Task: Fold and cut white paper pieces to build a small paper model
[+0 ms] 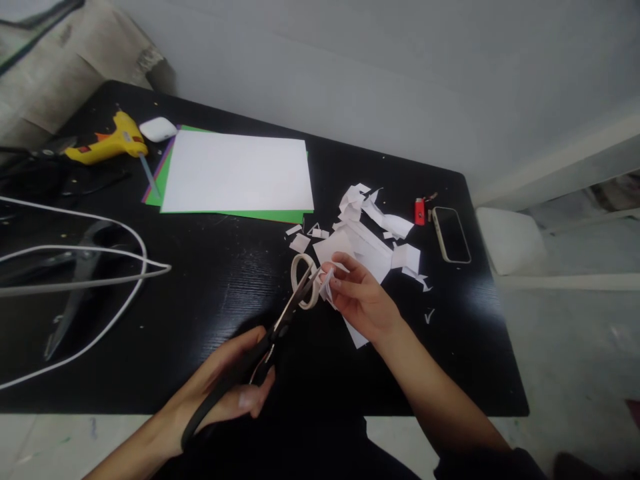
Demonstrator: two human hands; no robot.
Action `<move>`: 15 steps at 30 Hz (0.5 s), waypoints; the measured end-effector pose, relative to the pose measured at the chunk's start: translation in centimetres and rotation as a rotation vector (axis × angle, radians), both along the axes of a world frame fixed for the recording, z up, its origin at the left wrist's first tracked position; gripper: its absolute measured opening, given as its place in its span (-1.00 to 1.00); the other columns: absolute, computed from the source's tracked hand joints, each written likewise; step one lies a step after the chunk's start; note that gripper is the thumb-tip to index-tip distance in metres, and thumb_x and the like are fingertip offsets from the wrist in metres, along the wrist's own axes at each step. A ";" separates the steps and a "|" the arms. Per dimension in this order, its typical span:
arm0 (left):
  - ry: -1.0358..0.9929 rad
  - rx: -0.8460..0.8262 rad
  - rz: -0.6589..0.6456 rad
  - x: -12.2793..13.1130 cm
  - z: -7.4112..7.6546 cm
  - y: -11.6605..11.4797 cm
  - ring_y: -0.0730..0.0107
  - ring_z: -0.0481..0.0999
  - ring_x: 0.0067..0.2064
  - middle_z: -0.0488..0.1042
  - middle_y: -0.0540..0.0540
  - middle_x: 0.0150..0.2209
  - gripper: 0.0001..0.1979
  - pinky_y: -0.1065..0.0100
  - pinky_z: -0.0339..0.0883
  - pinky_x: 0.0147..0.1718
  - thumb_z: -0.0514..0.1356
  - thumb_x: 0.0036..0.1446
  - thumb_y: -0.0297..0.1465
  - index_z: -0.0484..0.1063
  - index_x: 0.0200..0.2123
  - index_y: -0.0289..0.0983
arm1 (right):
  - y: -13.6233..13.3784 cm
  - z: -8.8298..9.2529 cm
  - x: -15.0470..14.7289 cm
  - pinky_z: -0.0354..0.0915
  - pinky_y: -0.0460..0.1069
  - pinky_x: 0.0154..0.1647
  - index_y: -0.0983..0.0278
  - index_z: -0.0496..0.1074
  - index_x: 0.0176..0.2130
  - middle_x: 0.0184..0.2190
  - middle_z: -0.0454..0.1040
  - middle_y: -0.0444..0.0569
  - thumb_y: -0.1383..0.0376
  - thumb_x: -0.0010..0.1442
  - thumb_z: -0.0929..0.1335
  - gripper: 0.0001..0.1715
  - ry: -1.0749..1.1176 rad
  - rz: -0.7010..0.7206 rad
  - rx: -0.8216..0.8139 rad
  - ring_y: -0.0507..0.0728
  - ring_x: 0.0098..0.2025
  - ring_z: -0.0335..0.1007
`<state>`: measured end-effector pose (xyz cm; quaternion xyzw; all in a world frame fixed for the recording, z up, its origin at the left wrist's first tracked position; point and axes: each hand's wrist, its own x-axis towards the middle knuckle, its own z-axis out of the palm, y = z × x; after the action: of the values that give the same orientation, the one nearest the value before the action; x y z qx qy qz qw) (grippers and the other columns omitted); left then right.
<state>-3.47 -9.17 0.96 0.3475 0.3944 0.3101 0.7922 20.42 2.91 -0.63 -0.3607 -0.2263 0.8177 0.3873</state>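
Observation:
My left hand [235, 380] is closed around the black handles of a pair of scissors [280, 327]. The scissor blades point up and to the right, their tips at a small piece of folded white paper [327, 285]. Pinched in the fingers of my right hand [363, 293] is that paper piece. Behind the blades a roll of tape [294, 283], pale and ring-shaped, shows on the black table. Beneath and beyond my right hand lie white paper sheets and cut scraps [373, 250]. Whether the blades touch the paper is hard to make out.
A white sheet [237, 173] tops a stack of coloured paper at the back. To its left lie a yellow glue gun [125, 137] and a white case [158, 129]. White cable [125, 230] loops over the left side. A red lighter [419, 212] and a phone [451, 235] lie right.

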 end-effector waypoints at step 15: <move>0.742 0.376 0.019 -1.5 0.8 2.1 0.42 0.30 -0.42 0.30 0.06 -0.44 -0.67 0.43 0.26 -0.45 0.26 0.28 -0.10 0.31 -0.35 -0.20 | -0.1 0.3 -0.2 0.46 -0.14 -0.13 0.10 0.61 -0.20 -0.27 0.47 -0.23 0.39 -0.02 0.64 -0.62 0.011 -0.029 0.081 -0.04 -0.22 0.46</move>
<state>-4.95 -7.02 1.76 0.5706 0.5928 0.2376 0.5162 20.18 2.76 -0.29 -0.3435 -0.2518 0.8041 0.4147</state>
